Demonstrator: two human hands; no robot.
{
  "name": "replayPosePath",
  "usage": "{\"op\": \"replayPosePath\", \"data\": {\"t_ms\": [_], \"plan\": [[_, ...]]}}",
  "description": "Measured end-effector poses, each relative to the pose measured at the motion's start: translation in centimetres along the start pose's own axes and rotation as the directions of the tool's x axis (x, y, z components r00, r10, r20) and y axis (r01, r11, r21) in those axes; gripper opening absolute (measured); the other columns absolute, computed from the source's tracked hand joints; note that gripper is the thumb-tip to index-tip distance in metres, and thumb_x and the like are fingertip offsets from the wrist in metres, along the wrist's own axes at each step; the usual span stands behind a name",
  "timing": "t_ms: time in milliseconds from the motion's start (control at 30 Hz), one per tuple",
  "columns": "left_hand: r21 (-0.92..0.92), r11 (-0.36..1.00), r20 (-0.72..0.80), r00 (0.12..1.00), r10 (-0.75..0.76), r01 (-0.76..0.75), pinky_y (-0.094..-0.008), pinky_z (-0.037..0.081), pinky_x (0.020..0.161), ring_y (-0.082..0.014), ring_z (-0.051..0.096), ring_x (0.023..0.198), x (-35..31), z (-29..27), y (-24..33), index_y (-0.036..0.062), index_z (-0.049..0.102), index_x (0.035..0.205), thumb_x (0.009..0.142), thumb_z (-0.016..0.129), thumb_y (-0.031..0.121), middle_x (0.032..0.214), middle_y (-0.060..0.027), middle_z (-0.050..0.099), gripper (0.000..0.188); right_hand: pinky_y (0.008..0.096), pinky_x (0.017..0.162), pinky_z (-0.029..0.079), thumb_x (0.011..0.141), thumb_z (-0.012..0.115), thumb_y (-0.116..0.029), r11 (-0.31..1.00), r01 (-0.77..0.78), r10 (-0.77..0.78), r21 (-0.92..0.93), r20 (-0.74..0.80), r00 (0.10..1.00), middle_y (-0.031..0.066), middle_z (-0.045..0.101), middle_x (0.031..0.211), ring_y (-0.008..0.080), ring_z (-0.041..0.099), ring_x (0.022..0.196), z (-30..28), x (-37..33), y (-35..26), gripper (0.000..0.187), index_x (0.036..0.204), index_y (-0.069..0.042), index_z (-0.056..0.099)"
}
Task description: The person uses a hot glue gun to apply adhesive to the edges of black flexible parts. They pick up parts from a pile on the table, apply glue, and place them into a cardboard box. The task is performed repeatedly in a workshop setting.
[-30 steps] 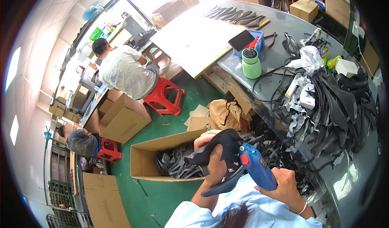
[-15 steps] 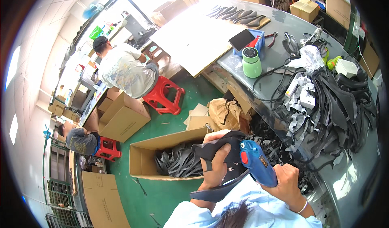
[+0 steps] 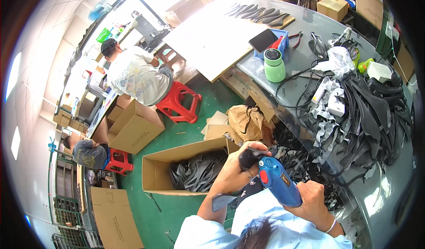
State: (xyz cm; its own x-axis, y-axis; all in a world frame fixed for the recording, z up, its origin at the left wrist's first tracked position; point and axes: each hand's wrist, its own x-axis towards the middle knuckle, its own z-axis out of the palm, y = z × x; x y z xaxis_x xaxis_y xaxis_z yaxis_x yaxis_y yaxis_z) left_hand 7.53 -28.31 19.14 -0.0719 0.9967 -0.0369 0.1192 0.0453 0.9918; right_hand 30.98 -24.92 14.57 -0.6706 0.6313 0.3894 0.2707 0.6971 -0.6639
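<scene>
My left hand (image 3: 232, 171) grips a dark grey, curved padded strip (image 3: 249, 158), its fingers closed round the upper part. A grey end piece (image 3: 222, 201) shows beside my left forearm; whether it belongs to the same strip I cannot tell. In my right hand (image 3: 313, 201) is a blue handheld power tool (image 3: 283, 185) with a red button, held by its handle. The tool's head is up against the strip, and its working tip is hidden. Below and to the left stands an open cardboard box (image 3: 155, 174) holding several dark strips (image 3: 199, 174).
To the right, a grey table (image 3: 305, 90) bears a heap of dark strips (image 3: 367, 112), a green bottle (image 3: 275, 67), a blue basket (image 3: 283, 41) and a phone (image 3: 263, 40). Two people (image 3: 139, 78) sit on red stools (image 3: 179, 103) at the left. Dark scraps (image 3: 296, 165) lie under the table edge.
My left hand has turned and shifted its hold, so the strip now shows bunched and shorter beside the tool. The tool and my right hand have barely moved.
</scene>
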Motion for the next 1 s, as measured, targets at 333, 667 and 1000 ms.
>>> {"op": "replayPosePath", "data": {"t_ms": [333, 667, 1000], "plan": [[0.301, 0.934, 0.417, 0.855, -0.309, 0.191, -0.0362, 0.043, 0.090, -0.0243, 0.058, 0.103, 1.3, 1.5, -0.8, 0.0008, 0.040, 0.126, 0.075, 0.063, 0.005, 0.109, -0.0187, 0.061, 0.056, 0.0365, 0.048, 0.041, 0.060, 0.081, -0.024, 0.996, -0.075, 0.067, -0.044, -0.160, 0.985, 0.0085, 0.051, 0.059, 0.0277, 0.052, 0.050, -1.4, 1.3, 0.4, 0.037, 0.074, -0.005, 0.052], [-0.647, 0.693, 0.396, 0.917, -0.053, 0.319, -0.0355, 0.045, 0.091, -0.0208, 0.056, 0.105, -1.0, 7.7, -8.0, 0.0030, 0.040, 0.129, 0.090, 0.057, 0.036, 0.113, -0.0128, 0.057, 0.053, 0.0230, 0.057, 0.043, 0.066, 0.072, -0.008, 0.619, -0.436, 0.653, 0.654, -0.119, 0.748, -0.0008, 0.057, 0.070, 0.0066, 0.053, 0.062, -3.4, 2.2, 2.1, 0.026, 0.086, -0.002, 0.057], [-0.746, 0.588, -0.373, 0.928, 0.022, -0.314, -0.0357, 0.042, 0.094, -0.0189, 0.053, 0.108, 1.0, 8.3, -5.6, 0.0112, 0.046, 0.118, 0.092, 0.052, 0.030, 0.116, -0.0079, 0.055, 0.033, 0.0361, 0.047, 0.041, 0.061, 0.084, -0.037, 0.948, -0.279, 0.235, -0.153, -0.257, 0.938, 0.0088, 0.050, 0.054, 0.0268, 0.053, 0.049, -0.8, -0.6, 3.0, 0.049, 0.072, -0.005, 0.048]]}}
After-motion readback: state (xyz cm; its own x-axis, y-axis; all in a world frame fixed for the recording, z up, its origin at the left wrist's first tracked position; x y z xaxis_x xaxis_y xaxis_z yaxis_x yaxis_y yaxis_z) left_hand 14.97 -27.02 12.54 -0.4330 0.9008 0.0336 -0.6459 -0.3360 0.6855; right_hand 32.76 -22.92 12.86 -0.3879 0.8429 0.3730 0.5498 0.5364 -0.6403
